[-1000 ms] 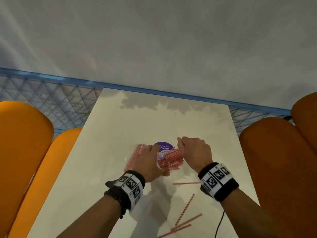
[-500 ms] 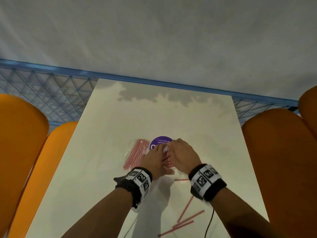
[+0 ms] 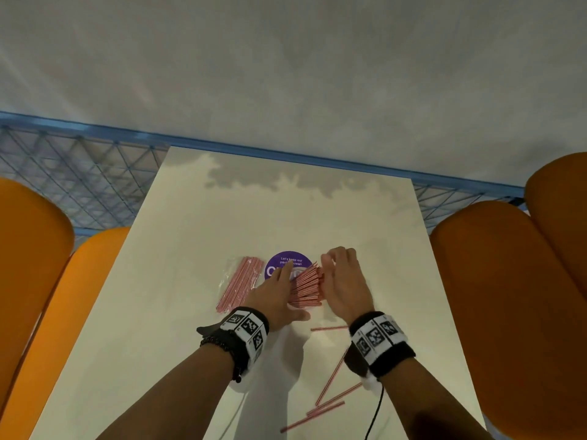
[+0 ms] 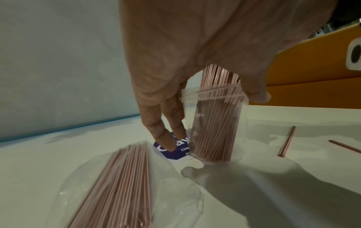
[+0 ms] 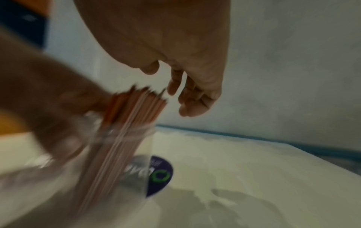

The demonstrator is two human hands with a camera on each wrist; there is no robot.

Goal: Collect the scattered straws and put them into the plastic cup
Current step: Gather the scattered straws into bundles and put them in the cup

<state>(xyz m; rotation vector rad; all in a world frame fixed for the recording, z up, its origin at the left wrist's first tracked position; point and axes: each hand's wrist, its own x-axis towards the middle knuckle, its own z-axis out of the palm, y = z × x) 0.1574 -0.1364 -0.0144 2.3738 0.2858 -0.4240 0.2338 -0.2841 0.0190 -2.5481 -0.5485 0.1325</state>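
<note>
A clear plastic cup packed with pink straws stands on the white table, leaning a little. My left hand grips the cup near its rim, thumb on one side and fingers on the other. Just right of the straw tops, my right hand hovers with its fingers loosely curled and holding nothing. Several loose straws lie on the table near my right wrist, one close behind the cup.
A clear bag of pink straws lies left of the cup. A round purple sticker sits on the table behind it. Orange seats flank both long sides. A black cable hangs from my right wrist.
My right hand has come off the straw bundle and moved a little to the right. My left hand still holds the cup.
</note>
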